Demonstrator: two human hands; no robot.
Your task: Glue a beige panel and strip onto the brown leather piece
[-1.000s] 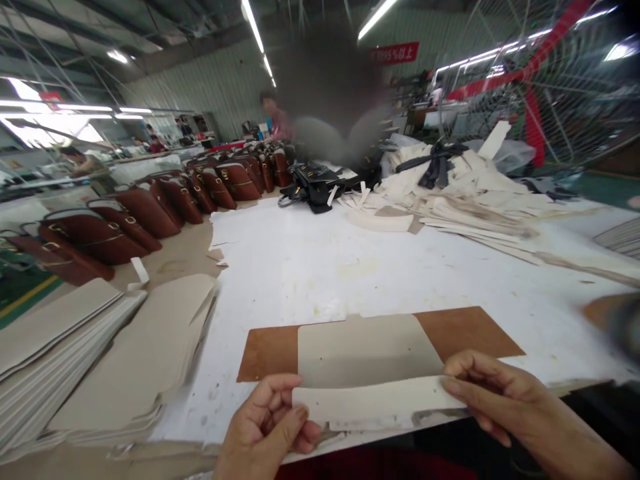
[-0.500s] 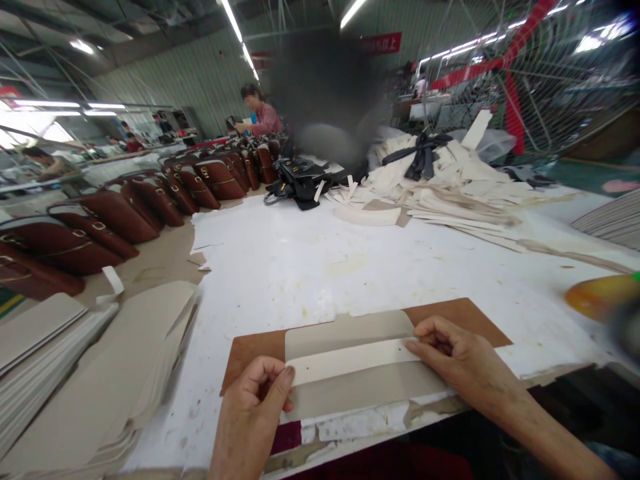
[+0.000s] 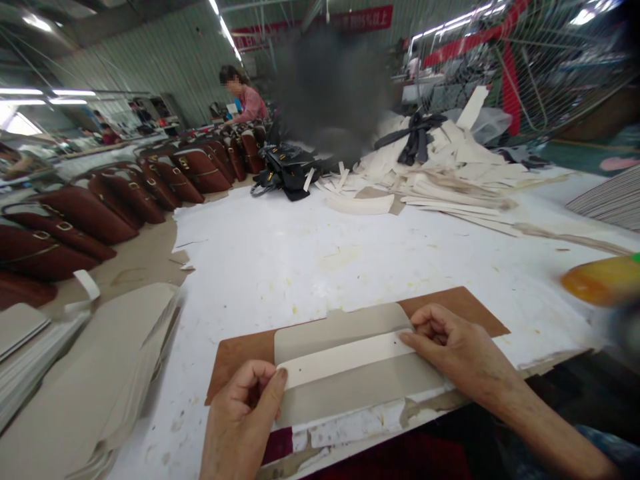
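Observation:
A narrow white strip (image 3: 345, 358) lies across a grey board piece (image 3: 350, 393), which rests on a brown sheet (image 3: 235, 357) near the table's front edge. My left hand (image 3: 245, 420) pinches the strip's left end with thumb and fingers. My right hand (image 3: 453, 350) pinches its right end, fingertips down on the grey piece. The strip sits roughly level across the middle of the grey piece.
Stacks of grey board pieces (image 3: 100, 380) lie at the left. Rows of dark red handbags (image 3: 90, 213) line the left side, black bags (image 3: 285, 170) further back. A heap of white cut strips (image 3: 450, 173) fills the right rear. An orange object (image 3: 600, 280) sits blurred at right. A person (image 3: 243, 100) works in the background.
The strip was held off the table's near edge a second ago. Both hands carried it forward and laid it across the grey piece, where it has stayed for the last half second.

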